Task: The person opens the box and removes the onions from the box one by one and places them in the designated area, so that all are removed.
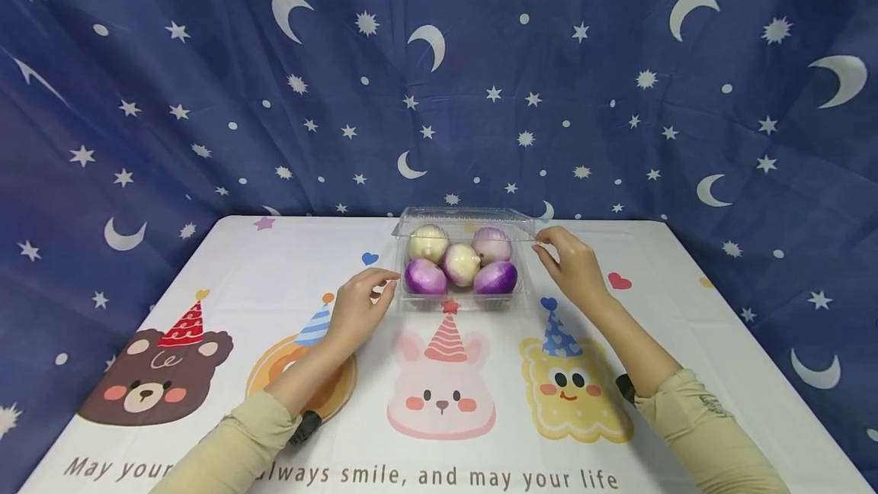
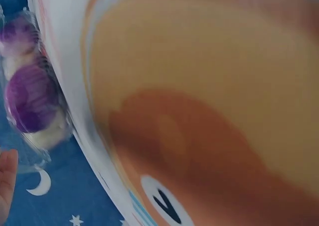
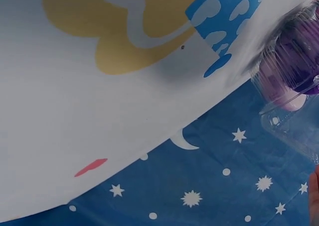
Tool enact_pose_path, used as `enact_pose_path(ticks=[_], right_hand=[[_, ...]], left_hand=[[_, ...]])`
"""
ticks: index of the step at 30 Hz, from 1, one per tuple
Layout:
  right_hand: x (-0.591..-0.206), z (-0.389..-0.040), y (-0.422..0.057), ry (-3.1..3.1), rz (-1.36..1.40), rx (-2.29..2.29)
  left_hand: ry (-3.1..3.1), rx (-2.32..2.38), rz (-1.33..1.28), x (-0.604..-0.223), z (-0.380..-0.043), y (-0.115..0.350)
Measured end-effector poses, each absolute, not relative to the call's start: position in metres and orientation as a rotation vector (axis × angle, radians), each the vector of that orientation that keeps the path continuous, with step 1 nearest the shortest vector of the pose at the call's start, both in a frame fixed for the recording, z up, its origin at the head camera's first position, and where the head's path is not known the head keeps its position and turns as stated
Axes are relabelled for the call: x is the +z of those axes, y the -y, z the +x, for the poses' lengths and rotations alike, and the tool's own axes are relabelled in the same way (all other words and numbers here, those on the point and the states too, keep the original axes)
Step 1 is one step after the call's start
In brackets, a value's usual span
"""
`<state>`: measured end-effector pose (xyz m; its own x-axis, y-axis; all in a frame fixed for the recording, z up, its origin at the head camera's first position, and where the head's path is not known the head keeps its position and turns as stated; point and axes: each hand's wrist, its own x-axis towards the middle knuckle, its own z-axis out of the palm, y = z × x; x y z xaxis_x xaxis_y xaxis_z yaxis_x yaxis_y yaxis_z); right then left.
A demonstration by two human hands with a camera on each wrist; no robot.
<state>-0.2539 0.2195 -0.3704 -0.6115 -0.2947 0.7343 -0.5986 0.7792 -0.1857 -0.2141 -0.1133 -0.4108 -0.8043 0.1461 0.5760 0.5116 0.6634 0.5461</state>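
Observation:
A clear plastic clamshell box (image 1: 405, 297) sits on the table holding several onions, some pale like the middle onion (image 1: 461, 265) and some deep purple like the front right onion (image 1: 496, 278). Its transparent lid (image 1: 466, 215) is raised at the back. My right hand (image 1: 572, 265) pinches the lid's right corner between thumb and forefinger. Beside the box's left wall is my left hand (image 1: 360, 307), fingers extended and tips close to the plastic; whether they touch it cannot be told. In the left wrist view, only fingers (image 2: 7, 178) show at the edge.
A white tablecloth (image 1: 507, 402) printed with cartoon animals and lettering covers the table. Behind it and at both sides hangs a dark blue curtain (image 1: 480, 151) with moons and stars. The box stands near the table's back edge.

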Motion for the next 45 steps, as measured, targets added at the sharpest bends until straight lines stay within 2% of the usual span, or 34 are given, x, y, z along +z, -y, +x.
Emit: enact_pose_path(ticks=[9,27,45], right_hand=[[-0.371,-0.256,-0.219,2.209,0.648,0.567],[-0.367,-0.262,-0.215,2.232,0.586,0.62],[-0.363,-0.269,-0.211,2.234,0.58,0.679]], left_hand=[[2.468,-0.873,-0.652,-0.419,-0.231,0.12],[2.83,-0.656,-0.631,-0.419,-0.253,0.117],[3.038,-0.822,-0.624,-0.42,-0.28,0.111]])
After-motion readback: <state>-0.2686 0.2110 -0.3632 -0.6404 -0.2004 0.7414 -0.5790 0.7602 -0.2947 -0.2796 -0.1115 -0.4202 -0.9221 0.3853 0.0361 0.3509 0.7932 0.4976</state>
